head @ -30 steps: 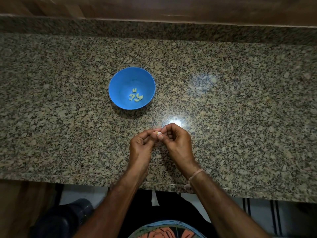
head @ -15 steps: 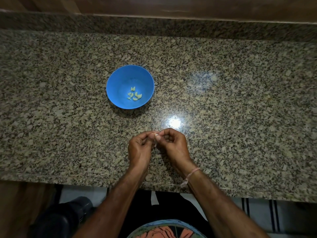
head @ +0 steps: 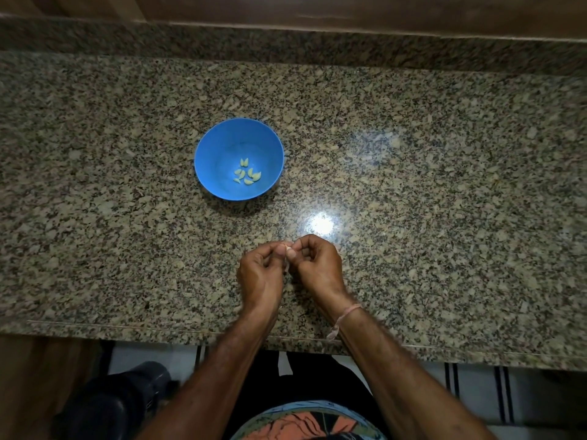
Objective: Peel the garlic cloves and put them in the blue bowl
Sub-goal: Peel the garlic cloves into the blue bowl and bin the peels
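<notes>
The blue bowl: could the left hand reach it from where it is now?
Probably yes: only bare counter lies between the left hand and the bowl, though it shares a garlic clove with the right hand.

Glossy speckled granite counter (head: 413, 154); smooth plastic bowl (head: 209, 173).

Things counted on the counter (head: 444, 185)
One blue bowl (head: 209, 160), roughly six peeled cloves (head: 248, 181), one held clove (head: 288, 248), one left hand (head: 260, 274), one right hand (head: 317, 265) are seen.

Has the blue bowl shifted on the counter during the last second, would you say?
No. The blue bowl keeps its spacing from the granite back ledge; only the view drifted slightly.
</notes>
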A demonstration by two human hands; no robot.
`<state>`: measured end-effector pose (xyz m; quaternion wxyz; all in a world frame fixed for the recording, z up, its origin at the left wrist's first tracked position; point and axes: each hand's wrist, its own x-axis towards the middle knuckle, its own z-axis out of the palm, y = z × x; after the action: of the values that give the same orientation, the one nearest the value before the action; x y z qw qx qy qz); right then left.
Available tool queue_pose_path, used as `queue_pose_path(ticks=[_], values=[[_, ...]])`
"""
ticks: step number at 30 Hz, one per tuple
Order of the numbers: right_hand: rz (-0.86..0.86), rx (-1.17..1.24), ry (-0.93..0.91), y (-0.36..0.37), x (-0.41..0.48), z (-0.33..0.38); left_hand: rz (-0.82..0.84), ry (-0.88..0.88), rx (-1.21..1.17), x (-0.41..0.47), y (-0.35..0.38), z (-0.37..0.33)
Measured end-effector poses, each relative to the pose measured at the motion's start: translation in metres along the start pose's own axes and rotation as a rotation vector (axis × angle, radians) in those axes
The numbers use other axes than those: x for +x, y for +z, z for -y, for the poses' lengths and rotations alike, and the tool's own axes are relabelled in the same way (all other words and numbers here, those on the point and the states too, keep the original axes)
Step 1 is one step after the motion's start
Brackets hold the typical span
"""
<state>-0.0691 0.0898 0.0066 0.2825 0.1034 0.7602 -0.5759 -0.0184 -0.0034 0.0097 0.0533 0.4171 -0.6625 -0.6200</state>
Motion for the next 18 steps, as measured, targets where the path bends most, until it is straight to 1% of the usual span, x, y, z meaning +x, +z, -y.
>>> queue_pose_path(ticks=[2, 7, 13, 18], values=[[-0.019, -0.027, -0.009, 0.0026, 0.0001, -0.0012, -0.003, -0.006, 0.007, -0.0001, -0.0009, 0.0003], [-0.043, -0.01, -0.044, 0.0036, -0.0077, 0.0006, -0.019, -0.058, 0.01, -0.0018, -0.0048, 0.0074], [-0.023, -0.002, -0.049, 0.0058, -0.0078, 0.0034, -0.043, 0.001, 0.0, -0.0042, -0.0068, 0.0069], [0.022, -0.144, -0.07, 0.0069, -0.008, 0.0029, -0.067, 0.015, 0.049, -0.0087, -0.0054, 0.0076]])
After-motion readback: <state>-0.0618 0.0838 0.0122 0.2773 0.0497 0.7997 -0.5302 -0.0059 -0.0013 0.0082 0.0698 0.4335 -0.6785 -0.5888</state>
